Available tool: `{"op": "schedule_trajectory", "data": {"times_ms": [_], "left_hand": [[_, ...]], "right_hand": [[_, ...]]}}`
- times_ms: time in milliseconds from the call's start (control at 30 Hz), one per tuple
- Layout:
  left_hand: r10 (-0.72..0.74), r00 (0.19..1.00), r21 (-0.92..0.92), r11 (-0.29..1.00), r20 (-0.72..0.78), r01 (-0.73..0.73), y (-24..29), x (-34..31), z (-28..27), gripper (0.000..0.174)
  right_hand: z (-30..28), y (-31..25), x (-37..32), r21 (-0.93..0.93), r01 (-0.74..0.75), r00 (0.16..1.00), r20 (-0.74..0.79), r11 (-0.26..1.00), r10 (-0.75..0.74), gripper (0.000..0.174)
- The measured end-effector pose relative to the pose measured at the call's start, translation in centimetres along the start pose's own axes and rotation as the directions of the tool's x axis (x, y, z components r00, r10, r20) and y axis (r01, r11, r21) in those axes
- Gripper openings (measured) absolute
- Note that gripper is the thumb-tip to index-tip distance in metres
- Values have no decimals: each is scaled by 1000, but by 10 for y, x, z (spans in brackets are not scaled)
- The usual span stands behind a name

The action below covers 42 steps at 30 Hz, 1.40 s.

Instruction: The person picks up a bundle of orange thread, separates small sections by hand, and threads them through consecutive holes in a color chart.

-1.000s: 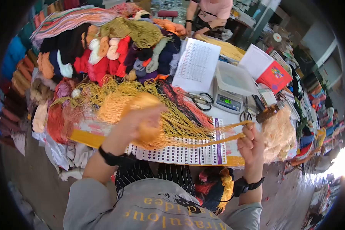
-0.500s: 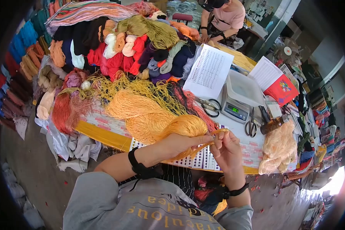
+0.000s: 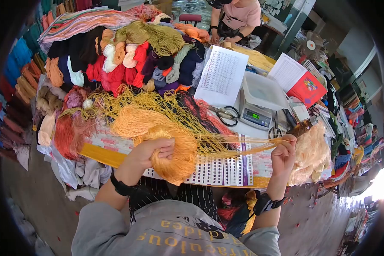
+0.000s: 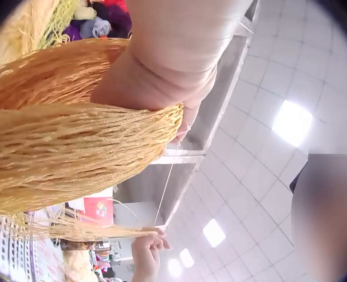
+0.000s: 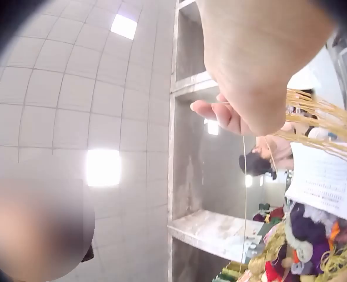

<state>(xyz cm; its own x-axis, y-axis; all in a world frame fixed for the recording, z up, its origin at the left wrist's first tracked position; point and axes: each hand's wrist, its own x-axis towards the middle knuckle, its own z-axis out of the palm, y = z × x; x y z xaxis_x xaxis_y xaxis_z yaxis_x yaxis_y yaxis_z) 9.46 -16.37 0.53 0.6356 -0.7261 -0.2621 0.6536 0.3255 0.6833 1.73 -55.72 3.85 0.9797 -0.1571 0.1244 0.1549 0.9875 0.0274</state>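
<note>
My left hand [image 3: 159, 152] grips a thick hank of golden-orange yarn [image 3: 175, 164], its fingers curled through the top of the loop. In the left wrist view the hank [image 4: 73, 153] hangs in a broad fold from that hand. Out to the right, my right hand [image 3: 283, 154] pinches a thin bundle of strands [image 3: 243, 150], drawn nearly level from the hank. The right wrist view shows those strands [image 5: 326, 117] fanning away past the right hand [image 5: 244, 111], with one loose thread hanging below it. More of the orange yarn [image 3: 128, 121] lies on the table behind the left hand.
Olive-yellow yarn [image 3: 158, 102] and a heap of coloured skeins [image 3: 119, 64] cover the table's left. Scissors [image 3: 228, 116], a digital scale [image 3: 255, 116] under a clear tub, and printed sheets [image 3: 222, 74] lie right. Pale peach yarn [image 3: 309, 155] sits at the right end. Another person [image 3: 239, 17] is opposite.
Half a second ago both hands were together over the hank. Since then the left hand has moved left with the hank and the right hand has drawn the strands out rightward.
</note>
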Motion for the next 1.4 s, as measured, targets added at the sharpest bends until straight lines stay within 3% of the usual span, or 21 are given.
{"op": "schedule_trajectory", "data": {"times_ms": [133, 233, 300, 433, 500, 533, 600, 667, 833, 867, 933, 967, 1000, 1033, 1067, 1100, 1167, 1233, 1300, 1333, 1400], "left_hand": [[-16, 999, 68, 997, -52, 19, -2, -12, -13, 29], [43, 991, 52, 998, -124, -36, 7, -21, -27, 26], [111, 975, -51, 991, -194, -123, 16, -29, -37, 19], [122, 955, -131, 978, -270, -162, 30, -34, -50, 13], [171, 981, -262, 946, -95, -191, 37, -32, -56, 12], [171, 981, -260, 947, -94, -190, 44, -33, -57, 12], [321, 946, -308, 897, -43, -318, 64, -34, -62, 14], [362, 931, -376, 858, -44, -351, 87, -37, -78, 15], [473, 880, -451, 779, -31, -435, 157, -53, -145, 17], [548, 825, -418, 723, -139, -550, 167, -59, -154, 18], [672, 689, -340, 603, -272, -722, 180, -70, -180, 23], [670, 691, -343, 604, -272, -720, 179, -71, -167, 23], [694, 675, -353, 584, -249, -731, 177, -75, -153, 23], [718, 658, -364, 564, -228, -742, 173, -75, -138, 23], [728, 671, -353, 597, -139, -721, 165, -70, -130, 22], [725, 674, -358, 597, -143, -718, 156, -61, -134, 22], [705, 701, -391, 619, -104, -681, 131, -37, -152, 19], [629, 757, -429, 643, -177, -635, 97, -15, -131, 15], [540, 774, -298, 719, -329, -628, 67, -2, -99, 15], [489, 826, -361, 744, -281, -563, 53, 4, -96, 16], [441, 866, -424, 755, -236, -500, 34, 12, -87, 16]], "right_hand": [[-17, -9, 4, 13, 18, 997, -71, 1000, -17, 21], [-22, -32, 7, 55, 75, 997, 6, 996, -76, 20], [-21, -46, 5, 45, 94, 995, 14, 995, -94, 19], [-14, -60, 0, 13, 119, 991, -65, 993, -118, 19], [-8, -68, -4, -151, 63, 995, -65, 987, -74, 18], [-1, -78, -5, -235, 100, 988, -95, 967, -126, 17], [4, -112, -9, -311, 142, 980, -86, 940, -177, 17], [9, -153, -15, -388, 180, 971, -75, 904, -226, 17], [21, -270, -43, -703, 322, 841, -96, 634, -533, 13], [24, -287, -53, -704, 322, 839, -98, 633, -536, 13], [33, -310, -69, -884, 178, 821, -110, 433, -561, 10], [47, -298, -72, -885, 177, 820, -109, 430, -563, 10], [61, -285, -76, -970, -241, 810, -216, 26, -546, 14], [72, -268, -74, -717, -583, 757, -308, -382, -576, 17], [76, -261, -67, -456, -668, 740, -316, -588, -594, 22], [82, -253, -57, -450, -671, 737, -318, -590, -596, 22], [105, -230, -35, -455, -555, 832, -308, -696, -462, 18], [139, -177, -12, -694, -457, 883, -282, -556, -374, 19], [156, -148, 11, -886, -304, 934, -205, -350, -293, 21], [167, -131, 21, -909, -248, 965, -201, -335, -167, 21], [162, -87, 29, -901, -251, 967, -214, -353, -140, 21]]}}
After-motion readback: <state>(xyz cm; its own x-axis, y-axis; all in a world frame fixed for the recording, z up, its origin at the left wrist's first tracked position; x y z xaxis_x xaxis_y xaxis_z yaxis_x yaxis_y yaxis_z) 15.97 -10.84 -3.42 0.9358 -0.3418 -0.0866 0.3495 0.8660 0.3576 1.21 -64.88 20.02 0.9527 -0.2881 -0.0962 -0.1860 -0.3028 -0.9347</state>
